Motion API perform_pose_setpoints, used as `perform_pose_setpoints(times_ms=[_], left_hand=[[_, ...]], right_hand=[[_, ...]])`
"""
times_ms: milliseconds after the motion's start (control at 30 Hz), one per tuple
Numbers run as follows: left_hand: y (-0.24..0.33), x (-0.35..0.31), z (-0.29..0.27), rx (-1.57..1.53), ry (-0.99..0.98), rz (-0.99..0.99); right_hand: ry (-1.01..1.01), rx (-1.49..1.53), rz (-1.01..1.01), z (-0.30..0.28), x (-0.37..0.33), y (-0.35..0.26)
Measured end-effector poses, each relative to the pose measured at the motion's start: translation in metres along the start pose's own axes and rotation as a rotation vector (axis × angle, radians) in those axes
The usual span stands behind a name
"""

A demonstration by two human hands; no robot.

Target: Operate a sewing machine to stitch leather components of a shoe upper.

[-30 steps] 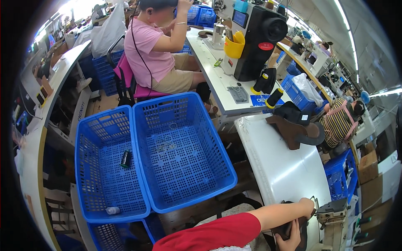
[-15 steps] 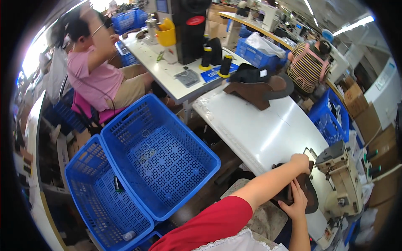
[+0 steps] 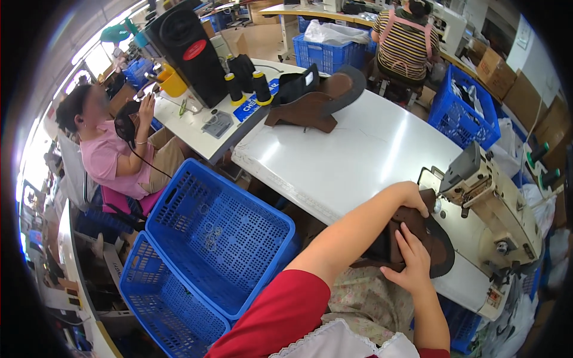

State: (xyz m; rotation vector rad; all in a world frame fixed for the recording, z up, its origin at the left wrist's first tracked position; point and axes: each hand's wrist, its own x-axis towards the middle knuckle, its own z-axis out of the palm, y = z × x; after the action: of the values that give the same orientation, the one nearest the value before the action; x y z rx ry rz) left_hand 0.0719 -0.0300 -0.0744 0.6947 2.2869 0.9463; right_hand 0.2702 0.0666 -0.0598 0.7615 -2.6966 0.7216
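A dark brown cap [image 3: 440,247] with a wide brim lies at the right part of the white table, close beside the sewing machine [image 3: 492,203]. My left hand [image 3: 412,197] is closed on its far edge, near the machine's needle end. Lower down, my right hand [image 3: 412,259] rests flat on the cap with fingers stretched and thumb apart. Some of the cap is hidden beneath my hands and left forearm. Its near side hangs over the table edge above my lap.
Another brown cap [image 3: 322,102] sits at the white table's [image 3: 334,173] far end. Two blue baskets, one large [image 3: 286,238] and one smaller [image 3: 173,304], stand left. Thread cones [image 3: 262,89] and a black speaker [image 3: 194,56] occupy the adjoining table. A co-worker [image 3: 119,155] sits left.
My view has swung, so the table and machine appear larger and further left or up. The co-worker at left has lowered a raised arm and now holds a dark cap. Both my hands stay on the cap.
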Motion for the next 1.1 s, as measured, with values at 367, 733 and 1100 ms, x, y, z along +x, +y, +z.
perform_pose_setpoints(times_ms=[367,733,1100], left_hand=[[0.007,0.001,-0.001,0.185,0.109,-0.091],[0.023,-0.009,0.003,0.148,0.112,-0.171],[0.025,-0.003,0.002,0.201,0.083,-0.246]], right_hand=[[-0.061,0.224,0.376,-0.055,-0.004,0.087],[-0.286,-0.102,0.588,-0.046,0.018,0.148],[0.048,0.158,0.771,-0.024,-0.006,0.149]])
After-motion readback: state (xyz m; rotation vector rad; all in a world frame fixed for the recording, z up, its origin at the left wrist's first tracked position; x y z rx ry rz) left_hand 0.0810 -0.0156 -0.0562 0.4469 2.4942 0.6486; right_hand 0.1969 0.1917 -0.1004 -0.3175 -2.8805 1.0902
